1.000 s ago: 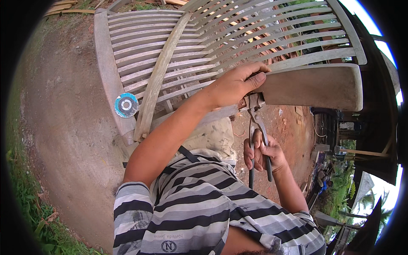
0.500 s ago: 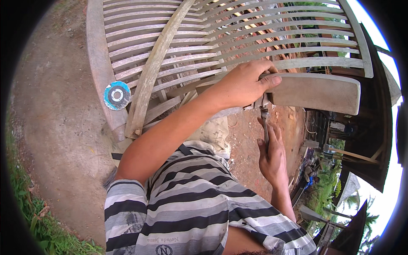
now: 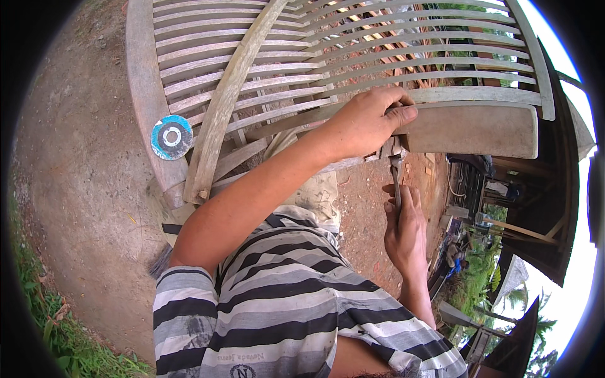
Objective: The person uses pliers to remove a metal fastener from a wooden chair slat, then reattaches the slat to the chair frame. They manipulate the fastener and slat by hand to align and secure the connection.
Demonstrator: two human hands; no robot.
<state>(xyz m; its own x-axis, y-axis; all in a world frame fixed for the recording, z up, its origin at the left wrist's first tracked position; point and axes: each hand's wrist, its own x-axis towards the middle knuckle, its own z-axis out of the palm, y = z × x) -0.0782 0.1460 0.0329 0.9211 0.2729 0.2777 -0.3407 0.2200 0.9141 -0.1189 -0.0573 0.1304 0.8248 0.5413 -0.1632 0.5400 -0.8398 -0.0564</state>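
Note:
My left hand (image 3: 372, 120) is closed over the near edge of a smooth greyish-brown wooden board (image 3: 476, 129), its thumb on the board's left part. The board lies along the near side of a weathered slatted wooden bench (image 3: 227, 101). Below it, my right hand (image 3: 406, 227) is wrapped round a slim metal hand tool (image 3: 396, 173). The tool's wider head meets the wood just under my left hand. Its exact kind is hard to make out. My left forearm crosses in front of part of the bench.
A round blue-and-grey abrasive disc (image 3: 171, 137) rests on the bench's left rail. Bare earth (image 3: 82, 176) lies to the left, with grass (image 3: 69, 334) at lower left. Timber lies beyond the slats. A dark roofed structure (image 3: 542, 208) stands at right.
The board's right end has risen slightly. The head of the tool has shifted a little to the right beneath it; both hands keep their grip.

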